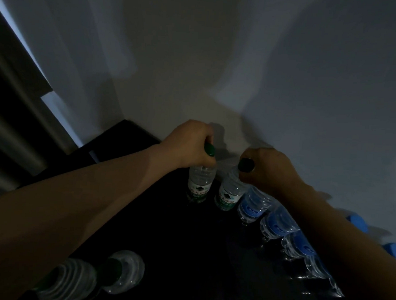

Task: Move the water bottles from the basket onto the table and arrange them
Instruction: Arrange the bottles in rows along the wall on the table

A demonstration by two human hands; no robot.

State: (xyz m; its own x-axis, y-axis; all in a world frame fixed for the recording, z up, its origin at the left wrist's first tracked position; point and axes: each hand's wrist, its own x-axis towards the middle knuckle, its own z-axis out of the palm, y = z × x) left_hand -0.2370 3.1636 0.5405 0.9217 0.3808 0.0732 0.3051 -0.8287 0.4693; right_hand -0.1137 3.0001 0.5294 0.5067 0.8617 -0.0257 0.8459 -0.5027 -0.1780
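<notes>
The left hand (190, 145) grips one green-capped bottle (201, 182) by its neck on the dark counter (187, 241). The right hand (269, 169) grips its neighbour bottle (230, 192).

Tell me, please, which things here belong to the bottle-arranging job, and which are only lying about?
Job: left hand, gripping the left green-capped bottle; right hand, gripping the right green-capped bottle; row of blue-labelled bottles; two nearer bottles at lower left; dark table.
Lying about: curtain; wall.
</notes>
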